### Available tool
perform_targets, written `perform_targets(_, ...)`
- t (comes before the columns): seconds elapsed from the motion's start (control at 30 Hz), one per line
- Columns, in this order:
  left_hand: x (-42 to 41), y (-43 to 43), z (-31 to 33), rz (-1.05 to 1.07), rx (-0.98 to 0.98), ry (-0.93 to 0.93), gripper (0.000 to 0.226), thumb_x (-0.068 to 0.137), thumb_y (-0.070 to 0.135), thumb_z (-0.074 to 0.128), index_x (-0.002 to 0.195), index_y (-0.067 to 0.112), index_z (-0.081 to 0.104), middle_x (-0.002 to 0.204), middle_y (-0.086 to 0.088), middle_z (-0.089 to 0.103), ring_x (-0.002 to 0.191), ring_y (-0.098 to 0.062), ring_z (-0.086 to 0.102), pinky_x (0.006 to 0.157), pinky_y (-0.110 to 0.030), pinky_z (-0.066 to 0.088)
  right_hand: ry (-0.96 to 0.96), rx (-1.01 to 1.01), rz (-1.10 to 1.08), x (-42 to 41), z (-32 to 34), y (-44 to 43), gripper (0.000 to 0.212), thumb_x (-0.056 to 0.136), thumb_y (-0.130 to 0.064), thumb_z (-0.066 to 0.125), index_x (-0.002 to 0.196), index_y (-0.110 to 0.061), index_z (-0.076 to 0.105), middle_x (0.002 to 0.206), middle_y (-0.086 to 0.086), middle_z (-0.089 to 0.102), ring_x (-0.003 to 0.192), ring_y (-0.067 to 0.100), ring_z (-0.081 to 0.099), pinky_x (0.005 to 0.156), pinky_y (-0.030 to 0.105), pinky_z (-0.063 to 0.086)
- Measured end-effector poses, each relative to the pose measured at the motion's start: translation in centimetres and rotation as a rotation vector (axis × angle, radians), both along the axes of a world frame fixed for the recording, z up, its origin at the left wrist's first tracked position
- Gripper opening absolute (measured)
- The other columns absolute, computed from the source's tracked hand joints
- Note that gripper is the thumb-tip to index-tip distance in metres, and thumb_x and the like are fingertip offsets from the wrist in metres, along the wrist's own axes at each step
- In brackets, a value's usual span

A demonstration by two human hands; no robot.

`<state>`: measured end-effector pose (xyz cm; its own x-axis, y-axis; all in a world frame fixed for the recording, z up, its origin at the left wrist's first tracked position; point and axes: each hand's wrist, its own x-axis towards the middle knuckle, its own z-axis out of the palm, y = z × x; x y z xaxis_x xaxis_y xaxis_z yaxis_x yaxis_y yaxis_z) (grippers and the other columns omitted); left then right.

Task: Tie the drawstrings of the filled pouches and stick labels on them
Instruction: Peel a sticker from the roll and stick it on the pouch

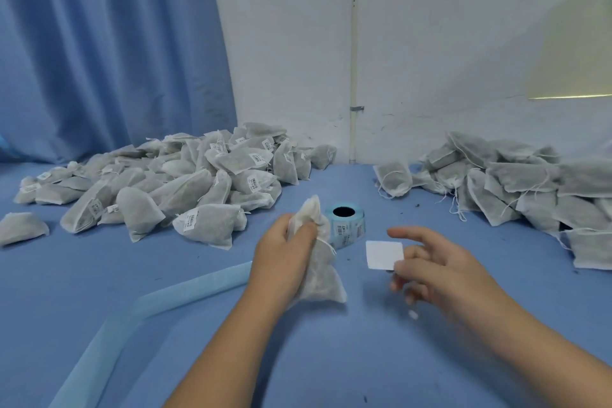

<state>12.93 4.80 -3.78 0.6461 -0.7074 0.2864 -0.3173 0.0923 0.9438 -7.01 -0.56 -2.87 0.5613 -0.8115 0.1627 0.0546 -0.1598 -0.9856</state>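
Pouch (323, 278) gripped in our left hand (281, 258); right hand (440, 272) pinches label (384, 253); roll (347, 219) just behind; labelled pile (205, 182) left, untied pile (513, 182) right.

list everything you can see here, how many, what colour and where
labelled pouches: a large pile, grey-white, many showing white labels, far left
unlabelled pouches: a pile, grey-white with loose white strings, far right
held pouch: one, grey-white, centre front
label: one, white, just right of the held pouch
label roll: one, light blue, just behind the held pouch
backing strip: one, light blue, near left
table: one, blue, under everything
curtain: one, blue, back left
wall: one, white, behind
pipe: one, white, vertical on the wall
left hand: one, grips the held pouch
right hand: one, pinches the label
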Motion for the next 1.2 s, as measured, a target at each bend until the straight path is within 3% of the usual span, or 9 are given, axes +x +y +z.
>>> perform_targets(0.07, -2.1, 0.0, -0.3, -0.135, 0.069, -0.039, 0.014, 0.09, 0.027, 0.06, 0.078, 0.019, 0.063, 0.066, 0.013, 0.059, 0.059, -0.002, 0.053, 0.057, -0.017, 0.042, -0.19, 0.104, 0.083, -1.4, 0.7, 0.7, 0.044, 0.071, 0.001, 0.07, 0.113, -0.012, 0.064, 0.082, 0.014, 0.067, 0.068, 0.025, 0.064, 0.054, 0.028, 0.047)
perform_targets(0.2, -6.5, 0.2, -0.9, -0.301, 0.109, -0.061, 0.011, 0.087, 0.032, 0.064, 0.084, 0.022, 0.069, 0.077, 0.009, 0.069, 0.069, -0.002, 0.06, 0.067, -0.021, 0.047, -0.385, 0.13, 0.174, -3.2, 1.4, 1.7, 0.042, 0.069, -0.013, 0.058, 0.11, -0.008, 0.065, 0.088, 0.021, 0.069, 0.076, 0.03, 0.065, 0.057, 0.027, 0.051)
perform_targets(0.37, -10.4, -0.2, -0.1, -0.379, 0.043, 0.027, 0.033, 0.071, 0.047, 0.065, 0.087, 0.019, 0.072, 0.077, 0.007, 0.071, 0.068, -0.001, 0.061, 0.063, -0.016, 0.047, -0.426, 0.102, 0.085, -5.4, 1.4, 0.6, 0.047, 0.07, -0.011, 0.056, 0.115, -0.001, 0.06, 0.101, 0.024, 0.069, 0.091, 0.033, 0.067, 0.07, 0.034, 0.053)
perform_targets(0.53, -12.6, -1.5, 0.9, -0.476, 0.064, 0.063, 0.026, 0.068, 0.032, 0.062, 0.09, 0.02, 0.071, 0.074, 0.009, 0.066, 0.066, -0.001, 0.059, 0.06, -0.014, 0.047, -0.509, 0.171, 0.009, -7.2, 1.4, -0.8, 0.046, 0.064, -0.007, 0.063, 0.109, 0.0, 0.061, 0.104, 0.026, 0.067, 0.093, 0.034, 0.068, 0.076, 0.037, 0.049)
perform_targets(0.7, -14.0, -2.4, -0.1, -0.537, 0.105, 0.101, 0.037, 0.067, 0.022, 0.06, 0.102, 0.028, 0.07, 0.09, 0.004, 0.071, 0.078, -0.006, 0.062, 0.073, -0.022, 0.049, -0.546, 0.25, -0.029, -7.8, 1.1, -1.6, 0.038, 0.069, -0.013, 0.055, 0.104, -0.001, 0.063, 0.103, 0.024, 0.068, 0.094, 0.03, 0.068, 0.076, 0.036, 0.046)
perform_targets(0.8, -14.4, -2.5, -1.0, -0.536, 0.122, 0.092, 0.042, 0.066, 0.019, 0.057, 0.102, 0.035, 0.07, 0.097, 0.004, 0.073, 0.083, -0.005, 0.063, 0.078, -0.024, 0.049, -0.524, 0.256, -0.023, -7.7, 0.6, -1.5, 0.042, 0.065, -0.008, 0.065, 0.105, 0.0, 0.063, 0.105, 0.023, 0.068, 0.094, 0.029, 0.068, 0.075, 0.033, 0.049)
perform_targets(0.97, -14.4, -2.0, -1.3, -0.515, 0.114, 0.125, 0.037, 0.066, 0.02, 0.056, 0.098, 0.033, 0.071, 0.094, 0.004, 0.074, 0.083, -0.011, 0.067, 0.073, -0.024, 0.051, -0.387, 0.206, -0.155, -8.0, 0.1, -1.4, 0.021, 0.084, 0.001, 0.059, 0.101, -0.008, 0.068, 0.093, 0.01, 0.074, 0.085, 0.022, 0.07, 0.067, 0.029, 0.05)
perform_targets(1.13, -14.4, -2.1, -1.1, -0.387, 0.112, 0.153, 0.041, 0.062, 0.025, 0.061, 0.102, 0.03, 0.066, 0.094, 0.004, 0.073, 0.087, -0.013, 0.07, 0.078, -0.029, 0.055, -0.097, -0.079, -0.455, -8.7, -0.1, -1.8, 0.031, 0.081, 0.0, 0.061, 0.095, -0.028, 0.064, 0.071, -0.012, 0.065, 0.061, 0.005, 0.056, 0.053, 0.016, 0.043)
perform_targets(1.2, -14.5, -2.1, -1.1, -0.351, 0.115, 0.158, 0.042, 0.061, 0.026, 0.061, 0.103, 0.029, 0.064, 0.093, 0.004, 0.073, 0.084, -0.012, 0.07, 0.076, -0.029, 0.055, -0.041, -0.214, -0.522, -8.7, -0.3, -1.7, 0.035, 0.079, -0.002, 0.061, 0.095, -0.032, 0.061, 0.068, -0.016, 0.059, 0.056, 0.001, 0.05, 0.056, 0.021, 0.042)
